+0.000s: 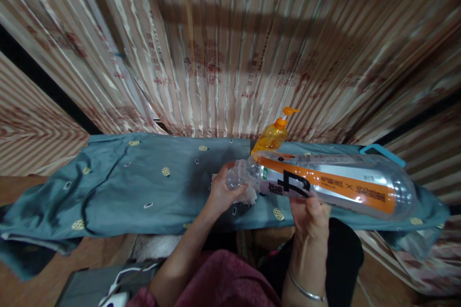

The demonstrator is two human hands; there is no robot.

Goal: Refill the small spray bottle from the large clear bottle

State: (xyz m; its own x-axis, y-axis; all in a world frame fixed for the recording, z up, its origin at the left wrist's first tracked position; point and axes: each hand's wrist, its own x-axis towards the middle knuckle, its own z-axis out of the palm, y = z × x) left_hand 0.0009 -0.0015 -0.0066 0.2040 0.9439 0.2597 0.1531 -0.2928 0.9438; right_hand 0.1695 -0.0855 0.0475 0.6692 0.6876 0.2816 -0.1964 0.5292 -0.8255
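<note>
A large clear plastic bottle (338, 182) with an orange and silver label lies nearly level in the air above the cloth, its neck pointing left. From below, my right hand (310, 211) grips its middle, fingers partly hidden behind it. At the neck end, my left hand (225, 190) is closed round a clear plastic piece (235, 176); whether it is separate or part of the bottle I cannot tell. Under that hand lies crumpled white tissue (248, 196). Just behind the bottle stands a pump bottle (270, 138) of yellow liquid with an orange pump.
A blue-green patterned cloth (118, 187) covers the long narrow table. Toward the back right sits a light-blue framed object (383, 153), partly hidden by the bottle. Striped curtains (216, 57) hang close behind. A grey box (82, 288) with a white cable is at lower left.
</note>
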